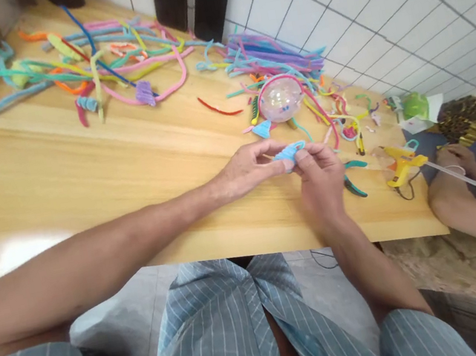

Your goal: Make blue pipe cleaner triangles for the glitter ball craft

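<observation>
Between my two hands, above the wooden table (124, 161), is a small light-blue coiled pipe cleaner piece (289, 152) with a loop at its upper right. My left hand (254, 166) pinches its left end between thumb and fingers. At the right end, my right hand (320, 169) grips it with closed fingertips. Just beyond the hands lies another light-blue wound piece (263, 130), beside a clear plastic bowl (282, 99) with a pink rim. Teal-handled pliers (355, 179) rest right of my right hand.
Loose pipe cleaners (130, 62) spread over the back left, and a purple-and-blue bundle (271, 52) lies against the tiled wall (328, 8). A yellow glue gun (404, 164) sits at the right, near another person's arm (473, 204). A red pipe cleaner (220, 107) lies mid-table.
</observation>
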### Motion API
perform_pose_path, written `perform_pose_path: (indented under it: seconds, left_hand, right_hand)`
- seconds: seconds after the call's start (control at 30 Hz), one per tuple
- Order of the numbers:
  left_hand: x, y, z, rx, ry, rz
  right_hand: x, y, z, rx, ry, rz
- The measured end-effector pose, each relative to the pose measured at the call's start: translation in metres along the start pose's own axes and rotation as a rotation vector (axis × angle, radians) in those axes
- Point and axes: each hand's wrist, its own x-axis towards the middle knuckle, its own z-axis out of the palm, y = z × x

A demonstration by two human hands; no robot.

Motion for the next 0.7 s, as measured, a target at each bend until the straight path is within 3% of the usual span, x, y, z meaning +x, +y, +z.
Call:
perform_pose_path:
  seconds: [0.1, 0.17, 0.3, 0.4, 0.47, 0.57, 0.7]
  left_hand:
    - [-0.001, -0.001, -0.001, 0.057, 0.103, -0.057]
    - [-0.002, 0.002, -0.003, 0.125, 0.187, -0.088]
    - [-0.001, 0.011, -0.004, 0.161, 0.230, -0.149]
    - [-0.001, 0.013, -0.003, 0.123, 0.212, -0.209]
    - [-0.001, 0.011, -0.002, 0.117, 0.199, -0.239]
    - [0.000, 0.008, -0.003, 0.155, 0.196, -0.226]
    - [0.003, 0.007, -0.008, 0.109, 0.227, -0.201]
  right_hand:
    - [-0.010, 0.000, 0.001, -0.025, -0.121, 0.049]
    - [-0.007, 0.002, -0.021, -0.178, -0.212, -0.003]
    - [0.019, 0.023, -0.114, -0.751, -0.160, -0.329]
    - [0.041, 0.051, -0.184, -1.043, -0.189, -0.381]
    - [0.048, 0.070, -0.213, -1.136, -0.261, -0.365]
    - [0.049, 0.090, -0.229, -1.153, -0.321, -0.375]
    - [0.047, 0.097, -0.229, -1.116, -0.288, -0.443]
